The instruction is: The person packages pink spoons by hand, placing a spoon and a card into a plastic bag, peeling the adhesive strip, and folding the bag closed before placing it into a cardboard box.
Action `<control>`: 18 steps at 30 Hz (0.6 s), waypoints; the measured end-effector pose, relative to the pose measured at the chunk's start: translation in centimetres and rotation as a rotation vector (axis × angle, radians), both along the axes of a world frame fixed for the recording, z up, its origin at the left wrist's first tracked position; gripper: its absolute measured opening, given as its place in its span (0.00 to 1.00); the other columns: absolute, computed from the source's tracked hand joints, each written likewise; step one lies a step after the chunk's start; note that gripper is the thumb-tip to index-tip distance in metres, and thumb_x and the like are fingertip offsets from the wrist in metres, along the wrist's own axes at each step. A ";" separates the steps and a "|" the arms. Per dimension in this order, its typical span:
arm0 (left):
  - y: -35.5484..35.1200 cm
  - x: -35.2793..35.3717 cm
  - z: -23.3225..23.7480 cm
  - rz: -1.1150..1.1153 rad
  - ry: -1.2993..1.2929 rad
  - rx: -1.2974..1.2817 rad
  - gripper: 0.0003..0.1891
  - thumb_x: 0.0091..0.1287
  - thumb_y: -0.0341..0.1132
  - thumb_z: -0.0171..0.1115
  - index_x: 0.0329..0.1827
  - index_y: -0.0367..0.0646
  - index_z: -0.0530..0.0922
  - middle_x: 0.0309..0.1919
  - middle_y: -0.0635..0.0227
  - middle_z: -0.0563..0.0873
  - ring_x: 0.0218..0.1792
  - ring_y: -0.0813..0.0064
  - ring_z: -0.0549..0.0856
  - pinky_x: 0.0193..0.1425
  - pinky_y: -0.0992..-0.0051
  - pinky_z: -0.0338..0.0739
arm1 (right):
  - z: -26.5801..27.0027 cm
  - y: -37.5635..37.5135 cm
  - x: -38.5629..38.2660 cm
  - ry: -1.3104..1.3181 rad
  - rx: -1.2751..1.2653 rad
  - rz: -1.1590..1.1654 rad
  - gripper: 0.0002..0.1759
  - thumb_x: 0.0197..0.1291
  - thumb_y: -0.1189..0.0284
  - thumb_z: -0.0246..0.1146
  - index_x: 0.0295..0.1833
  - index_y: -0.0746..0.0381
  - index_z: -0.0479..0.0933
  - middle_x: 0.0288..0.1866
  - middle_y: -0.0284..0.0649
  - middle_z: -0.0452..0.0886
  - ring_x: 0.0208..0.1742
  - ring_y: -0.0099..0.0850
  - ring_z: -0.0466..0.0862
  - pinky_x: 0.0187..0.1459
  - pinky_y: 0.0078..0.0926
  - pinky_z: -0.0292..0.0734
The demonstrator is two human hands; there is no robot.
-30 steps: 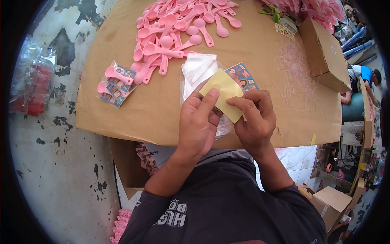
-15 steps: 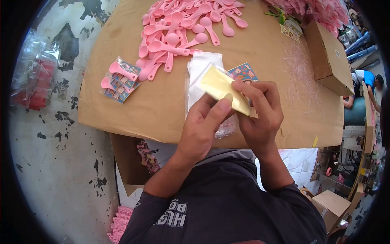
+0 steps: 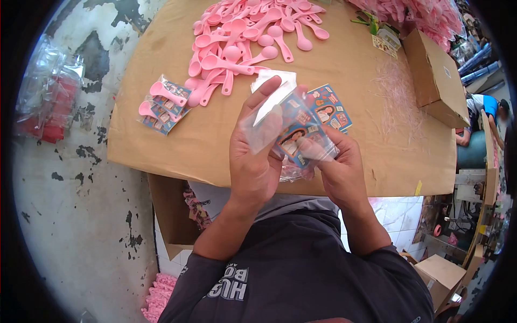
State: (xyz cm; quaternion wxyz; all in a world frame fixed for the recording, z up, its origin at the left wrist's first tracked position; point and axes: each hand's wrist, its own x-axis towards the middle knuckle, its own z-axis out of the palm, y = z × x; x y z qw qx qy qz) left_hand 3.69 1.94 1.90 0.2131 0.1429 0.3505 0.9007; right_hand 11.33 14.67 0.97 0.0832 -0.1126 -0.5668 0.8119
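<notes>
A clear plastic bag (image 3: 262, 132) with a blue printed card (image 3: 295, 141) in it is between my hands, above the table's front part. My left hand (image 3: 252, 161) supports the bag's left end, one finger stretched upward and the thumb partly behind the film. At the lower right corner, my right hand (image 3: 344, 171) pinches the bag and card, its thumb across the front. Behind them lie white-looking plastic bags (image 3: 280, 78) and more blue printed cards (image 3: 329, 109). Crumpled clear plastic shows below the hands, partly covered.
Pink measuring spoons (image 3: 237, 32) are heaped at the back. On the left lie packed spoons with cards (image 3: 166, 105). A cardboard box (image 3: 436, 78) and pink shreds (image 3: 398, 102) are at right. Another person (image 3: 479, 110) is at far right.
The card in my hands showed a plain yellow side; now its blue printed face shows through clear film. My left hand has risen and its fingers have straightened. My right hand has moved lower.
</notes>
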 end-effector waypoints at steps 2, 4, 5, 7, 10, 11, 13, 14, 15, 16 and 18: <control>-0.4 -0.4 -0.2 0.006 0.010 0.034 0.30 0.80 0.36 0.57 0.82 0.38 0.59 0.72 0.43 0.75 0.72 0.51 0.79 0.74 0.55 0.79 | 0.3 -0.2 0.0 -0.032 -0.006 0.060 0.13 0.72 0.66 0.70 0.52 0.64 0.85 0.33 0.29 0.86 0.29 0.14 0.80 0.29 0.15 0.72; -0.5 -0.5 -0.2 0.006 0.017 0.069 0.30 0.81 0.35 0.56 0.81 0.37 0.59 0.72 0.43 0.75 0.72 0.51 0.79 0.75 0.55 0.78 | 0.6 -0.6 -0.2 -0.100 0.013 0.064 0.11 0.71 0.66 0.72 0.47 0.63 0.84 0.30 0.29 0.84 0.26 0.14 0.78 0.28 0.15 0.70; -0.5 -0.5 -0.1 0.014 -0.002 0.099 0.28 0.81 0.33 0.55 0.80 0.38 0.61 0.71 0.42 0.76 0.71 0.49 0.79 0.73 0.55 0.80 | 0.6 -0.7 -0.2 -0.101 0.013 0.066 0.11 0.71 0.66 0.72 0.47 0.63 0.84 0.30 0.29 0.84 0.26 0.14 0.78 0.28 0.15 0.70; -0.2 -0.4 0.1 0.019 -0.022 0.130 0.26 0.81 0.31 0.54 0.79 0.38 0.62 0.69 0.42 0.77 0.71 0.47 0.79 0.71 0.56 0.81 | 0.5 -0.7 -0.3 -0.123 -0.004 0.063 0.10 0.69 0.68 0.73 0.46 0.63 0.84 0.30 0.29 0.84 0.26 0.13 0.78 0.27 0.14 0.70; 0.3 -0.1 0.2 -0.025 -0.109 0.263 0.26 0.82 0.31 0.52 0.80 0.40 0.60 0.70 0.41 0.77 0.72 0.46 0.78 0.74 0.54 0.79 | 0.6 -0.6 -0.3 -0.067 0.034 0.026 0.09 0.67 0.70 0.75 0.44 0.63 0.83 0.32 0.28 0.84 0.31 0.12 0.79 0.31 0.15 0.71; 0.4 -0.1 0.4 -0.059 -0.135 0.292 0.27 0.82 0.30 0.52 0.81 0.40 0.59 0.69 0.41 0.77 0.71 0.46 0.79 0.74 0.54 0.78 | 0.7 -0.9 -0.5 -0.068 0.036 0.021 0.09 0.67 0.70 0.75 0.44 0.63 0.83 0.32 0.28 0.84 0.31 0.12 0.79 0.31 0.15 0.71; 0.7 -0.2 0.4 -0.099 -0.160 0.324 0.27 0.82 0.30 0.51 0.82 0.41 0.58 0.69 0.41 0.78 0.71 0.47 0.79 0.75 0.54 0.78 | 1.2 -1.5 -0.8 -0.003 0.053 -0.103 0.10 0.66 0.71 0.75 0.39 0.63 0.81 0.34 0.27 0.84 0.35 0.13 0.80 0.37 0.15 0.74; 0.7 -0.2 0.2 -0.153 -0.146 0.318 0.28 0.82 0.30 0.52 0.82 0.41 0.58 0.68 0.41 0.78 0.70 0.47 0.80 0.74 0.54 0.78 | 1.3 -1.4 -0.8 -0.003 0.056 -0.108 0.10 0.66 0.71 0.75 0.39 0.63 0.81 0.34 0.27 0.84 0.35 0.13 0.80 0.37 0.15 0.74; 0.8 -0.3 0.1 -0.207 -0.130 0.312 0.28 0.82 0.30 0.52 0.83 0.41 0.57 0.68 0.42 0.79 0.70 0.48 0.80 0.74 0.55 0.78 | 1.4 -1.2 -0.6 -0.028 0.051 -0.108 0.11 0.65 0.72 0.76 0.38 0.63 0.80 0.34 0.27 0.83 0.37 0.14 0.81 0.40 0.16 0.76; 0.9 -0.3 0.2 -0.226 -0.119 0.307 0.29 0.82 0.30 0.52 0.83 0.39 0.57 0.67 0.42 0.80 0.69 0.50 0.81 0.73 0.56 0.79 | 1.6 -1.0 -0.5 -0.051 0.045 -0.109 0.12 0.65 0.72 0.76 0.37 0.62 0.78 0.34 0.27 0.83 0.39 0.15 0.82 0.43 0.17 0.77; 1.0 -0.3 0.0 -0.233 -0.106 0.285 0.29 0.82 0.30 0.51 0.83 0.38 0.55 0.67 0.42 0.79 0.70 0.50 0.81 0.74 0.55 0.79 | 0.8 -0.4 -0.3 -0.022 0.102 -0.102 0.12 0.65 0.74 0.76 0.40 0.62 0.77 0.36 0.28 0.83 0.41 0.16 0.82 0.44 0.17 0.77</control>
